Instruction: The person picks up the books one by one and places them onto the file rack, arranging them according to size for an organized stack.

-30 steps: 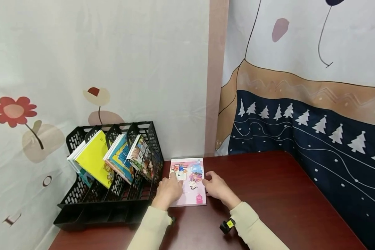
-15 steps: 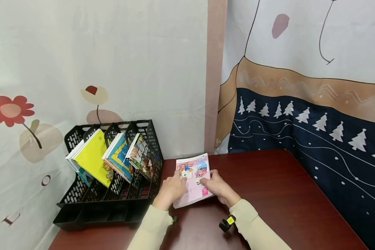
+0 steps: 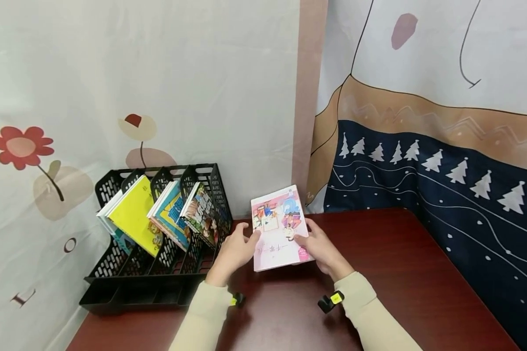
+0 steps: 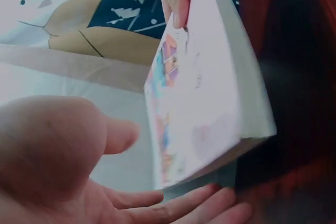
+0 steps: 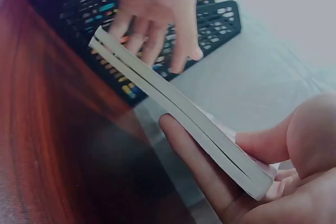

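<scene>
A pink-covered book (image 3: 277,243) with a cartoon picture hangs tilted above the table. My right hand (image 3: 324,249) grips its right side, thumb on the cover and fingers underneath, as the right wrist view shows along the page edges (image 5: 178,109). At the opposite side, my left hand (image 3: 236,252) is spread, its thumb near the book's left edge. In the left wrist view, a gap shows between the left thumb (image 4: 122,135) and the cover (image 4: 202,93); the fingers reach below the book's corner, and no grip is seen.
A black book rack (image 3: 221,200) with slanted compartments stands on the left of the dark red table (image 3: 391,273). It holds a yellow book (image 3: 133,217), a blue book (image 3: 173,214) and others. A printed cloth (image 3: 228,97) hangs behind.
The book lay flat on the table with both hands at its sides. My right hand has taken hold and raised it, tilting it; my left hand has drawn off to the left.
</scene>
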`<state>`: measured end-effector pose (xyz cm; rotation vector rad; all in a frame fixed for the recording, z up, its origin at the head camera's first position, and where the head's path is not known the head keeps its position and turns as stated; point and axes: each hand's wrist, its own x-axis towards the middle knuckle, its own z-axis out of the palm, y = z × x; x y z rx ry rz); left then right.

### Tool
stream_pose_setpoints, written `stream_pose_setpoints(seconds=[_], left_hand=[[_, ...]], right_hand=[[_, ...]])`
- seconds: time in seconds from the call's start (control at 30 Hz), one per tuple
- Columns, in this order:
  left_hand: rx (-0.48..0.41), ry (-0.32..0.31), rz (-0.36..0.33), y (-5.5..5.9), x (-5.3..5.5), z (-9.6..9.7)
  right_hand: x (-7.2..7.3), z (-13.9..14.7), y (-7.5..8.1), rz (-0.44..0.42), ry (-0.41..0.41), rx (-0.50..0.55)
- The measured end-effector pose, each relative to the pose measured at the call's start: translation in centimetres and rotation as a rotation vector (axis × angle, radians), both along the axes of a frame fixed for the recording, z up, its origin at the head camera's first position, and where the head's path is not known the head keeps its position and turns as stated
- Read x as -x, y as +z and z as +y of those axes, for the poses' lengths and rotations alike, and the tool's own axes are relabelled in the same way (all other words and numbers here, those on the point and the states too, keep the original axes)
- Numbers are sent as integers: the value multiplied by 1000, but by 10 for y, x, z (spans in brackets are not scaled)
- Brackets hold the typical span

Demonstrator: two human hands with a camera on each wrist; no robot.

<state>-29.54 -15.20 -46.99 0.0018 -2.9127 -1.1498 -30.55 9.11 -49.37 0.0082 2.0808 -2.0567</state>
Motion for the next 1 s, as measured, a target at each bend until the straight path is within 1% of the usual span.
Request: stream_pose_setpoints(seconds=[0.1,0.13,0.2,0.27,0.33,0.37,0.4,0.43,0.5,0.53,0.6,0.7,0.8,0.9,0.97,1.0], left_hand=[[-90,-27,-45,4,1,2],[-133,-34,-62,5,1,3],[-256,-43,-98,5,2,4],[-342,-28,-106,6,3,4],[-428,-37,-120,5,3,3],[-463,-53,-121,4,4,4],[-477,-69,-109,4,4,4],[-490,-79,-95,4,3,5],[-546,-90,-68,3,2,8],[-561,-85,-38,2,1,9],[-579,-48,18,2,0,13],[-598,-1,76,-1,-1,19],[-589,4,127,-3,0,21],[-558,-13,147,-4,4,16],[-546,-29,131,-5,6,9],[-546,-36,110,-5,7,5]], right_hand=[[1,6,7,13,6,27],[1,7,9,16,11,41],[2,9,11,25,23,63],[3,10,12,32,30,89],[4,10,13,35,36,119],[3,10,13,39,44,132],[4,9,13,41,49,141],[3,7,14,42,58,150],[3,4,13,45,84,157],[3,3,13,44,96,158],[3,0,12,41,111,158],[2,0,13,32,126,147],[2,5,15,23,148,106],[4,15,15,10,163,65],[6,24,15,2,148,51],[8,29,14,3,137,50]])
